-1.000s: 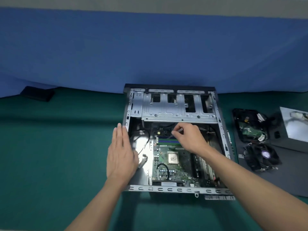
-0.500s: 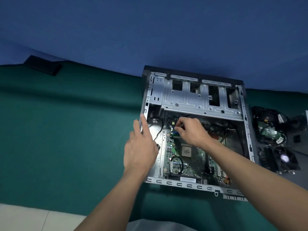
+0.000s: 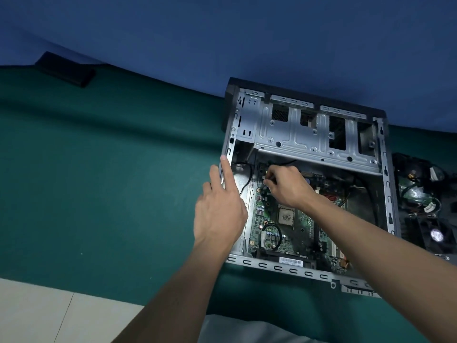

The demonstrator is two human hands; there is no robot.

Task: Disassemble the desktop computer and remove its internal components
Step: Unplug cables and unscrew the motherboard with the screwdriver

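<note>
The open desktop case (image 3: 319,137) lies on its side on the green table (image 3: 111,181). Inside it are the green motherboard (image 3: 301,226) and its bare processor (image 3: 286,216). My left hand (image 3: 220,211) rests on the case's left wall, fingers straight and the index fingertip on the rim. My right hand (image 3: 286,186) reaches in to the board's upper left corner, below the drive cage. Its fingers are curled and pinch a small part there, which they mostly hide. A black cable (image 3: 284,162) runs just above that hand.
Removed parts lie right of the case: a board with tangled cables (image 3: 420,191) and a black fan (image 3: 436,235). A flat black object (image 3: 65,69) sits at the table's far left against the blue backdrop. The table's near edge and pale floor (image 3: 37,313) show at lower left.
My left hand has lifted from lying flat on the case's left side, and its fingers now point up along the wall. My right hand has shifted left across the board's top.
</note>
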